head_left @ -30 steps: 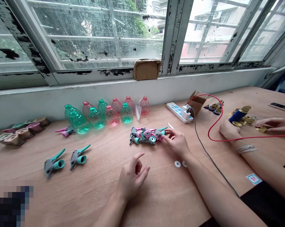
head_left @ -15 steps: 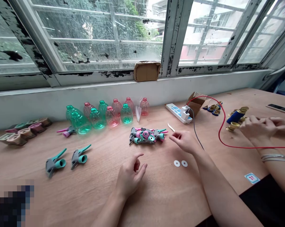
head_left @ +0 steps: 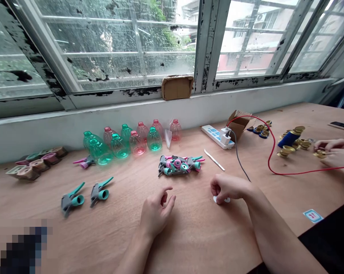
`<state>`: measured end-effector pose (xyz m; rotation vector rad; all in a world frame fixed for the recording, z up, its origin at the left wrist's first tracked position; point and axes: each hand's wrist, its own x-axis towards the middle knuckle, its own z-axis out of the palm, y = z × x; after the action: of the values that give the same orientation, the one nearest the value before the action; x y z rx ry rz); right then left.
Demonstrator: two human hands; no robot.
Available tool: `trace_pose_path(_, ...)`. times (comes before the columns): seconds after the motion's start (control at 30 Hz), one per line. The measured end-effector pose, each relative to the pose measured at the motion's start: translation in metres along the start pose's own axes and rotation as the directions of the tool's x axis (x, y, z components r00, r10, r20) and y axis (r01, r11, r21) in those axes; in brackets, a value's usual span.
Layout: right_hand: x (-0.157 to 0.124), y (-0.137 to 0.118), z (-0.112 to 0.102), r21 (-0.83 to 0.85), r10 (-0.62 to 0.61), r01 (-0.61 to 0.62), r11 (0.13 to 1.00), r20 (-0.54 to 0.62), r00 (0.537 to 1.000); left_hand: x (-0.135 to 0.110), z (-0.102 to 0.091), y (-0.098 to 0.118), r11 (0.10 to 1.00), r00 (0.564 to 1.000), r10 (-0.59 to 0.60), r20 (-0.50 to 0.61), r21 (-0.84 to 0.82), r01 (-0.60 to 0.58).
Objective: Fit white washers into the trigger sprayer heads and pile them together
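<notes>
My right hand (head_left: 227,188) is down on the table with its fingers pinched at two flat white washers (head_left: 227,199), which it partly covers. My left hand (head_left: 157,211) rests nearby, thumb and index finger apart, with nothing between them. Beyond the hands lies a heap of grey, pink and teal spray trigger heads (head_left: 179,165). A slim white stick-like tool (head_left: 214,160) lies on the table just past my right hand. Two grey-and-teal trigger heads, one (head_left: 71,199) in front of the other (head_left: 100,192), are farther left.
Green bottles (head_left: 120,146) and red bottles (head_left: 138,144) line the wall. Right of them are a power strip (head_left: 217,136) and a red cable (head_left: 270,152). Another person's hand (head_left: 336,152) works among gold-coloured parts (head_left: 286,151). Paper trays (head_left: 36,167) sit far left.
My right hand has come down from beside the trigger heap onto the white washers. The white tool now lies uncovered. The other person's hands moved right. My left hand stayed in place.
</notes>
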<state>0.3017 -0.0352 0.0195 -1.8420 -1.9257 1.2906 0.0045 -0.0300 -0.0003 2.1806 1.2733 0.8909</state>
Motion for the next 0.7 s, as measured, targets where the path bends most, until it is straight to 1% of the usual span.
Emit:
trace_pose_path(0.1, 0.001, 0.0, 0.001, -0.002, -0.049, 0.05, 0.999, 0.032, 0.998, 0.004, -0.007, -0.007, 0.997, 0.996, -0.055, -0.064, 0.048, 0.058)
trace_pose_path(0.17, 0.004, -0.003, 0.004, 0.006, -0.116, 0.116, 0.993, 0.044, 0.992, 0.008, -0.015, -0.012, 0.992, 0.99, -0.082, -0.111, 0.087, 0.092)
trace_pose_path(0.2, 0.007, -0.007, 0.007, 0.004, -0.167, 0.167, 0.986, 0.025, 0.986, 0.01, -0.021, -0.015, 0.987, 0.986, -0.089, -0.143, 0.12, 0.106)
trace_pose_path(0.27, 0.014, -0.014, 0.015, 0.0, -0.283, 0.284, 0.959, -0.064, 0.957, 0.015, -0.037, -0.02, 0.961, 0.967, -0.089, -0.238, 0.234, 0.146)
trace_pose_path(0.33, 0.023, -0.022, 0.026, 0.007, -0.378, 0.384, 0.923, -0.161, 0.912, 0.017, -0.057, -0.027, 0.888, 0.923, -0.082, -0.376, 0.392, 0.238)
trace_pose_path(0.37, 0.027, -0.025, 0.031, 0.013, -0.413, 0.423, 0.906, -0.189, 0.891, 0.018, -0.067, -0.031, 0.825, 0.883, -0.107, -0.456, 0.455, 0.336)
trace_pose_path(0.4, 0.031, -0.028, 0.037, 0.013, -0.448, 0.46, 0.888, -0.198, 0.872, 0.018, -0.077, -0.036, 0.755, 0.848, -0.152, -0.509, 0.493, 0.431)
trace_pose_path(0.47, 0.035, -0.031, 0.045, -0.009, -0.529, 0.536, 0.844, -0.182, 0.829, 0.016, -0.091, -0.046, 0.637, 0.795, -0.274, -0.542, 0.517, 0.572)
trace_pose_path(0.5, 0.037, -0.032, 0.048, -0.021, -0.566, 0.571, 0.82, -0.172, 0.806, 0.015, -0.095, -0.051, 0.601, 0.783, -0.331, -0.526, 0.522, 0.605)
trace_pose_path(0.53, 0.037, -0.032, 0.051, -0.03, -0.595, 0.599, 0.801, -0.165, 0.787, 0.014, -0.096, -0.055, 0.587, 0.787, -0.367, -0.496, 0.533, 0.61)
trace_pose_path(0.57, 0.037, -0.033, 0.052, -0.036, -0.612, 0.616, 0.787, -0.166, 0.773, 0.014, -0.095, -0.058, 0.593, 0.804, -0.38, -0.456, 0.547, 0.591)
trace_pose_path(0.63, 0.037, -0.032, 0.053, -0.045, -0.616, 0.619, 0.784, -0.18, 0.767, 0.014, -0.088, -0.06, 0.652, 0.868, -0.343, -0.36, 0.574, 0.496)
trace_pose_path(0.7, 0.038, -0.032, 0.053, -0.049, -0.595, 0.598, 0.8, -0.197, 0.779, 0.015, -0.077, -0.056, 0.726, 0.921, -0.281, -0.268, 0.568, 0.387)
